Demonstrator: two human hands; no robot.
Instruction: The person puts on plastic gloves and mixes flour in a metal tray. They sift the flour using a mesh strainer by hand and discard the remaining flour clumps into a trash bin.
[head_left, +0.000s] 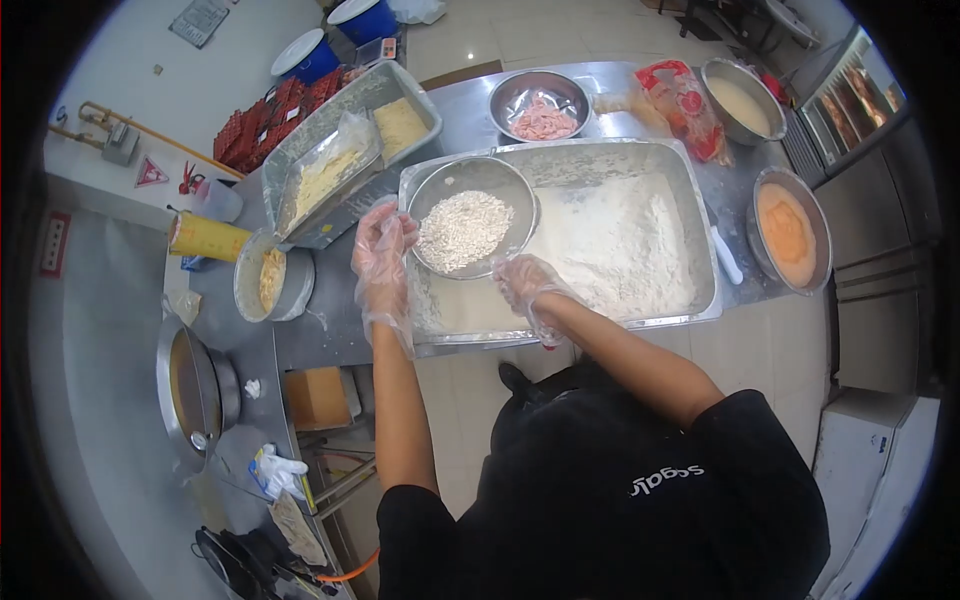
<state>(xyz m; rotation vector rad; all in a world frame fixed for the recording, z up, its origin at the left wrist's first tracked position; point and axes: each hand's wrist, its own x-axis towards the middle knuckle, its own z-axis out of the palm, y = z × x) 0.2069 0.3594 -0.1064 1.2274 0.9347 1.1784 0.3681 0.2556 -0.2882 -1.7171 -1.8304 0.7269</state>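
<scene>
A round metal sieve (pixel 473 170) is tilted over the left part of a large metal tray (pixel 708 262). Pale, crumbly clumps (pixel 465 230) lie inside the sieve. My left hand (pixel 383 248), in a clear plastic glove, has its fingers curled at the sieve's left rim. On the lower right rim, my gloved right hand (pixel 530 286) is closed around the edge. White flour (pixel 630 245) is spread thickly over the tray's right side, with a thinner layer below the sieve. The fingertips of both hands are partly hidden.
Behind the tray stands a metal bowl of pink meat (pixel 543 120). A bowl of orange mixture (pixel 787 235) and a bowl of pale liquid (pixel 738 105) sit right. A grey tub (pixel 425 100) and a bowl of yellowish pieces (pixel 270 280) are left. A white-handled tool (pixel 727 255) lies beside the tray.
</scene>
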